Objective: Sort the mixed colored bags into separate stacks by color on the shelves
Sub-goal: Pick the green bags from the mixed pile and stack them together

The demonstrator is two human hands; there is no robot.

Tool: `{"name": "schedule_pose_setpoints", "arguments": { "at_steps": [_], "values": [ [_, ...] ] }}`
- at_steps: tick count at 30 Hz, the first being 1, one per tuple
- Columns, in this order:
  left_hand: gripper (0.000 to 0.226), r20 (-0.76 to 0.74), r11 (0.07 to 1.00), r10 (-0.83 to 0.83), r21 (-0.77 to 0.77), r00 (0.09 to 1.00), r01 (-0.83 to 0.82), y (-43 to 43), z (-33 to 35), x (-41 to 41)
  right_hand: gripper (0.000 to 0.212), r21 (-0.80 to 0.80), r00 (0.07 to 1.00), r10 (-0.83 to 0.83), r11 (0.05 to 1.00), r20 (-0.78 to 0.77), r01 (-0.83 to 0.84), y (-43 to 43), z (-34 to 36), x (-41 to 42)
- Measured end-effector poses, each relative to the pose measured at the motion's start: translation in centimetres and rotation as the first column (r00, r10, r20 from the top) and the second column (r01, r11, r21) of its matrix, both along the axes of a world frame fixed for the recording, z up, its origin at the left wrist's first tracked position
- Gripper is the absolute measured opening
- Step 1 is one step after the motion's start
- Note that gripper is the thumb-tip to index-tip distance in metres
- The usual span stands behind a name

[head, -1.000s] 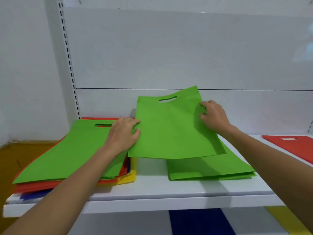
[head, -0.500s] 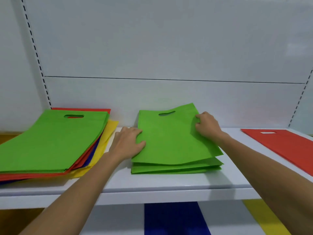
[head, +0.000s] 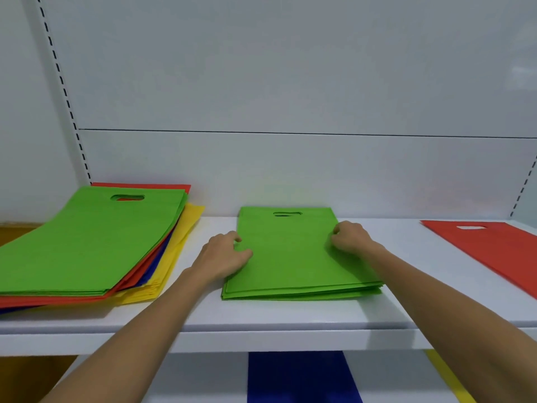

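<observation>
A white shelf [head: 290, 315] is carrying the green stack [head: 290, 257] at its middle, against a white back panel [head: 290, 82]. The left hand [head: 223, 257] and right hand [head: 351, 238] are gripping its side edges with curled fingers. A mixed pile [head: 87, 242] (green on top) is lying left, a red bag [head: 494, 248] right.

The white shelf [head: 290, 321] before me spans the frame's middle. On it lie a mixed pile [head: 87, 242] of green, red, blue and yellow bags at left, a green stack [head: 290, 257] at centre, a red bag [head: 494, 248] at right
</observation>
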State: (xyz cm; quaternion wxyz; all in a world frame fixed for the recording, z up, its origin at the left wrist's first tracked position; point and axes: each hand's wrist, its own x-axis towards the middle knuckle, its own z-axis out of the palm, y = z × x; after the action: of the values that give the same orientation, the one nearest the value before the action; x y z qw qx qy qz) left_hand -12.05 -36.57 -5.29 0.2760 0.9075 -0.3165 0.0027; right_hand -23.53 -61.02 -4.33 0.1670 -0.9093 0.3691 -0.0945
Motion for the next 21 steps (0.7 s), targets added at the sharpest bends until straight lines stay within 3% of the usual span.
{"name": "schedule_pose_setpoints", "arguments": {
  "at_steps": [3, 8, 11, 16, 21],
  "values": [
    [0.045, 0.01, 1.0, 0.022, -0.011, 1.0, -0.021, -0.1, -0.1, -0.1, 0.035, 0.015, 0.999, -0.007, 1.0, 0.044, 0.007, 0.2, 0.4, -0.4],
    [0.041, 0.06, 1.0, -0.003, 0.024, 0.998, 0.002, 0.2, 0.1, 0.1, 0.031, 0.003, 0.998, -0.016, 1.0, 0.064, 0.015, 0.2, 0.3, -1.1],
    [0.037, 0.095, 0.999, -0.042, 0.005, 0.995, 0.042, 1.3, 1.5, 1.1, 0.034, -0.101, 0.992, -0.027, 0.994, 0.121, 0.04, 1.0, 0.8, -0.8],
    [0.026, 0.213, 0.991, -0.013, -0.128, 0.977, 0.041, 5.9, 5.4, 4.2, 0.037, -0.218, 0.978, 0.063, 0.976, 0.199, -0.019, 4.7, 3.6, 1.6],
    [0.026, 0.254, 0.991, 0.064, -0.13, 0.965, -0.032, 13.0, 7.4, 8.2, 0.037, -0.223, 0.958, 0.143, 0.971, 0.248, -0.087, 10.5, 5.7, 5.8]
  ]
}}
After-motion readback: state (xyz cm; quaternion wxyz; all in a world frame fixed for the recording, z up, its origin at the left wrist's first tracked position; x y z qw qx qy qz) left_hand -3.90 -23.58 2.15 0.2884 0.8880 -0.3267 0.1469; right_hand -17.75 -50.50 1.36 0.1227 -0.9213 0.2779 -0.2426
